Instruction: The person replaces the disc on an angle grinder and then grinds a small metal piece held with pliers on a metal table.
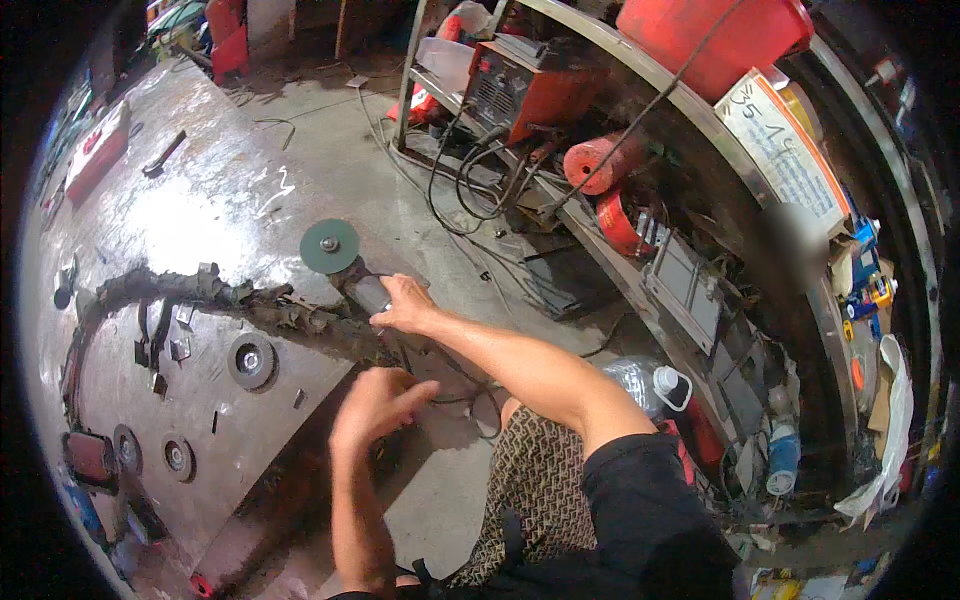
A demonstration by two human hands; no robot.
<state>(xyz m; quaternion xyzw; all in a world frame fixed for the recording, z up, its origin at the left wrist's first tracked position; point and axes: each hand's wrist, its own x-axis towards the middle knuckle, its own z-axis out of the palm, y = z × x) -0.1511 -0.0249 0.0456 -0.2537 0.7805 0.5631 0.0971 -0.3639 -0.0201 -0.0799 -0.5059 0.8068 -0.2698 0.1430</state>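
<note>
To the left of the right hand's [408, 306] grip spreads a broad, brown-grey metal table [110, 385]. Within that grip, fingers wrapped around its body, is a grey handheld grinder [368, 294]; its flat, round green disc [318, 258] sits beyond the fingertips, farther left. Just below the grip, the left hand [380, 402], loosely bent, holds nothing visible. Farther left lies a thick, round grey wheel [240, 373].

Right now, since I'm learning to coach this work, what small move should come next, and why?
Probably bring the left hand to the grinder to steady it: only the right hand is on it, behind the green disc, while the left looks empty and close by.
</note>
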